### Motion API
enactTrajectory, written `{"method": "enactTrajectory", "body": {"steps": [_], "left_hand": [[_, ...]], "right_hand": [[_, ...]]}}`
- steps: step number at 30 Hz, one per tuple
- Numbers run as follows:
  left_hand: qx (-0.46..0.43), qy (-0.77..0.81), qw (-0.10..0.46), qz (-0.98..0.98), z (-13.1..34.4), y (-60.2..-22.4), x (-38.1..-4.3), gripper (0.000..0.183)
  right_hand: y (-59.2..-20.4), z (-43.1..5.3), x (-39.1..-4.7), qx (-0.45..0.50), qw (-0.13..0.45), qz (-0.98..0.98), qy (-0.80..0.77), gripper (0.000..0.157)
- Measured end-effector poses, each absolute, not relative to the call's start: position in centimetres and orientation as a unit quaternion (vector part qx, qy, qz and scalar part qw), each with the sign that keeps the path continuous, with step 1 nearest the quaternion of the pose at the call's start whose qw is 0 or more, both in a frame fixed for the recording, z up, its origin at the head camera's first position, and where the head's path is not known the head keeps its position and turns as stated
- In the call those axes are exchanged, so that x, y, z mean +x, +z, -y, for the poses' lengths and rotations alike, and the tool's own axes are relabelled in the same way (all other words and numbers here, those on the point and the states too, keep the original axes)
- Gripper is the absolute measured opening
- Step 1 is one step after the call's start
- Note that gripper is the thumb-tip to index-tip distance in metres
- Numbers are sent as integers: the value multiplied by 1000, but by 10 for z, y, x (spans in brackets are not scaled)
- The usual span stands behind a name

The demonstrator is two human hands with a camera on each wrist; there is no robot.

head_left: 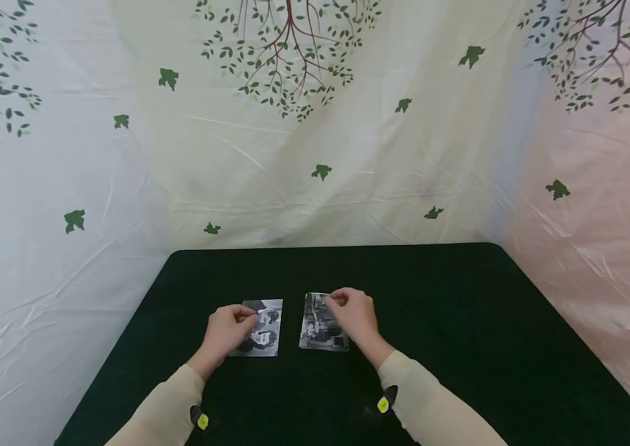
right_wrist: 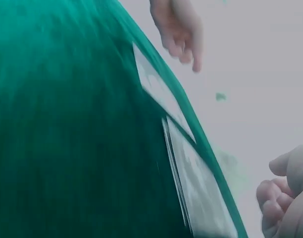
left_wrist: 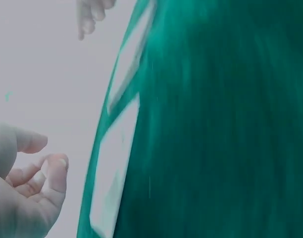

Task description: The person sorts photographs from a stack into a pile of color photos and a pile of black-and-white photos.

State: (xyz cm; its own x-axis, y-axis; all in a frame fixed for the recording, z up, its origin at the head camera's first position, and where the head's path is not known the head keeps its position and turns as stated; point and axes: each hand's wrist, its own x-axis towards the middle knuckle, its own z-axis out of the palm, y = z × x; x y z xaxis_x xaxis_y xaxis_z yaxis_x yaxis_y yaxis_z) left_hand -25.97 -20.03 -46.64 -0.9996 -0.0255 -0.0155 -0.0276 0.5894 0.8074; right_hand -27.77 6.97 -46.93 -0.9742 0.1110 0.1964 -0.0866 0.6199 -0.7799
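Observation:
Two lots of black-and-white photos lie side by side on a dark green table. The left photo (head_left: pixel 264 339) shows two faces lying sideways. My left hand (head_left: pixel 224 334) hovers over its left edge, hiding part of it. In the left wrist view, that hand's thumb and fingertips (left_wrist: pixel 57 171) are loosely bent and apart, holding nothing. On the right lies a small stack of photos (head_left: pixel 315 331), its layered edges visible in the right wrist view. My right hand (head_left: pixel 356 316) is above the stack's right side, fingers (right_wrist: pixel 273 210) loosely curled around nothing.
The green tabletop (head_left: pixel 437 310) stretches around the photos, with rounded far corners. Behind and beside it hangs a pale cloth (head_left: pixel 270 179) printed with branches and green leaves. Dark straps with yellow tags (head_left: pixel 383 405) sit on both sleeves.

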Motion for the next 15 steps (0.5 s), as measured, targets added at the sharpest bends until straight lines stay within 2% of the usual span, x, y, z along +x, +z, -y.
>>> {"method": "enactTrajectory", "body": {"steps": [6, 11, 15], "left_hand": [[49, 426, -23, -903, 151, -467, -252, 27], [72, 386, -39, -919, 119, -474, -255, 35], [59, 365, -27, -929, 103, -478, -258, 40]], "right_hand": [[-482, -108, -276, -52, 70, 890, 447, 27], [-488, -112, -272, -52, 47, 895, 441, 34], [-490, -111, -271, -52, 34, 899, 434, 38]]}}
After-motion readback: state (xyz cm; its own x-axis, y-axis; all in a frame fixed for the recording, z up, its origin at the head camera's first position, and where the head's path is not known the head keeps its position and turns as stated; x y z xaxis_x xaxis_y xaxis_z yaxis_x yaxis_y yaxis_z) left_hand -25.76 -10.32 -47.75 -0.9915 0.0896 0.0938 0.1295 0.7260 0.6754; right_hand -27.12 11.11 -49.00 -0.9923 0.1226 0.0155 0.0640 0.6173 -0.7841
